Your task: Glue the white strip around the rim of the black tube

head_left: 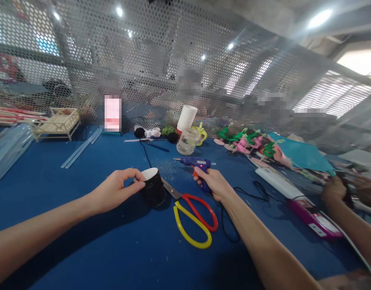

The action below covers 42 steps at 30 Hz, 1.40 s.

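My left hand pinches the rim of a small cup, black outside and white inside, standing on the blue table. A black yarn strand runs from near the cup back to a black yarn ball. In my right hand is a blue glue gun, its nozzle pointing left above the table and a small red light showing. Scissors with one red and one yellow handle lie between my hands, blades partly behind the cup.
Along the back stand a clear plastic cup, stacked white paper cups and a small cream rack. Pink and green crafts lie at right, near a white and magenta power strip. Another person's hand works at far right.
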Each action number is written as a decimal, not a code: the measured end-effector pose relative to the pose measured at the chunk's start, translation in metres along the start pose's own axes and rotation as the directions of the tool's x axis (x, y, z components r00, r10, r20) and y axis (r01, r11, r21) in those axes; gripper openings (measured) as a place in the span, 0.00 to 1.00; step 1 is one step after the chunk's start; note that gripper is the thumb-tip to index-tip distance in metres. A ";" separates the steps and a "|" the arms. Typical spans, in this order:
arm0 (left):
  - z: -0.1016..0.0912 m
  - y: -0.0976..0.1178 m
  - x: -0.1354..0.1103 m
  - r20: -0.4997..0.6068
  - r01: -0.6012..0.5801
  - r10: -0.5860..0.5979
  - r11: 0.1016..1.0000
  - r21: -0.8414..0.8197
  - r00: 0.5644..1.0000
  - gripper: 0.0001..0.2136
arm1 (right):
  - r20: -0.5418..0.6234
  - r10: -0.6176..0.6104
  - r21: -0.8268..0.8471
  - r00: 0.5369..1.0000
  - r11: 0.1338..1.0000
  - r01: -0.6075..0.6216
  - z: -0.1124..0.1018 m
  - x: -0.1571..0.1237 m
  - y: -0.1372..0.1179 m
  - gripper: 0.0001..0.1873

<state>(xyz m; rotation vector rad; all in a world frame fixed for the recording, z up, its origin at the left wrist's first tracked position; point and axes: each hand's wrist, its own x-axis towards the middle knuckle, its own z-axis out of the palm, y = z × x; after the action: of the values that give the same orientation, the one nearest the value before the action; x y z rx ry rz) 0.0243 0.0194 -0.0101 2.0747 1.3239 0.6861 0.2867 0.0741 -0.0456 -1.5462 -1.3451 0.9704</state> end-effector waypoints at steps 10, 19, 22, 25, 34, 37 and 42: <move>0.000 -0.001 0.000 0.007 -0.003 0.003 1.000 0.001 1.000 0.10 | -0.055 -0.083 -0.410 0.995 0.911 0.054 -0.001 0.002 0.003 0.17; -0.002 0.003 -0.003 0.033 -0.069 0.070 0.997 -0.040 0.997 0.10 | 0.349 -0.534 -0.269 0.770 0.731 0.628 0.033 -0.057 -0.037 0.04; -0.002 0.006 -0.004 0.076 -0.093 0.098 0.994 -0.060 0.992 0.10 | 0.387 -0.547 -0.205 0.742 0.734 0.648 0.041 -0.066 -0.039 0.05; -0.003 0.008 -0.005 0.104 -0.109 0.115 0.992 -0.064 0.988 0.09 | 0.418 -0.556 -0.153 0.719 0.737 0.659 0.042 -0.068 -0.038 0.08; -0.008 0.013 -0.006 0.192 -0.127 0.145 0.987 -0.103 0.971 0.07 | 0.416 -0.339 0.057 0.844 0.936 0.348 0.028 -0.077 -0.045 0.08; -0.009 0.014 -0.005 0.215 -0.135 0.160 0.983 -0.126 0.963 0.07 | 0.370 -0.380 0.020 0.848 0.916 0.401 0.027 -0.076 -0.046 0.09; -0.010 0.014 -0.006 0.254 -0.148 0.182 0.978 -0.144 0.950 0.07 | 0.358 -0.390 -0.024 0.849 0.905 0.426 0.029 -0.072 -0.042 0.07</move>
<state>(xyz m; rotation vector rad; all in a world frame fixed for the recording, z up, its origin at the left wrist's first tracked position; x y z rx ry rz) 0.0240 0.0115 0.0056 2.1066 0.9434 0.5212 0.2368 0.0080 -0.0141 -1.1140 -1.9077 0.9344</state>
